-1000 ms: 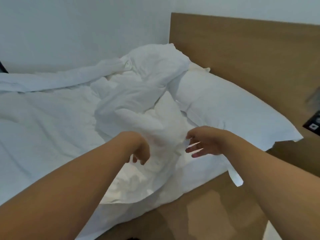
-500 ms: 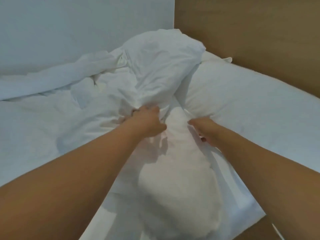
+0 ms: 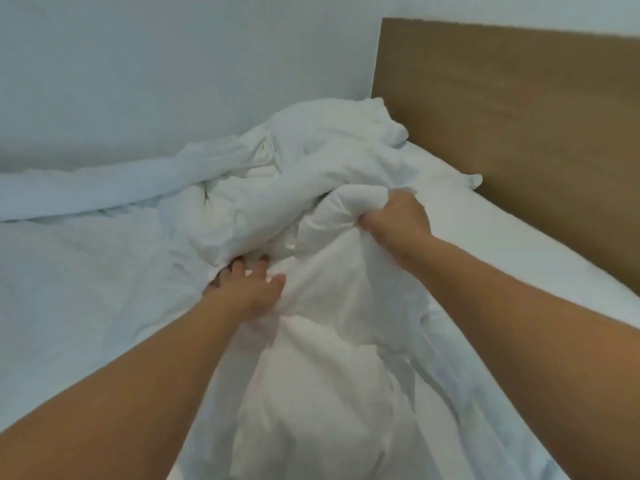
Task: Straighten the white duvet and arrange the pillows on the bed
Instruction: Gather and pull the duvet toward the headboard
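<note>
Your right hand [image 3: 393,220] is clenched round a bunched fold of the crumpled white fabric duvet [image 3: 311,209], lifted above the bed. Your left hand [image 3: 247,289] lies lower with fingers spread and lightly bent, tips tucked under a duvet fold; a firm grip cannot be confirmed. The duvet is heaped mid-bed, trailing toward you and along the pale painted wall [image 3: 156,81]. A white pillow [image 3: 485,230] lies flat beside the brown wooden headboard [image 3: 519,116], its far end partly under the heap. White bedsheet [image 3: 86,289] to the left.
</note>
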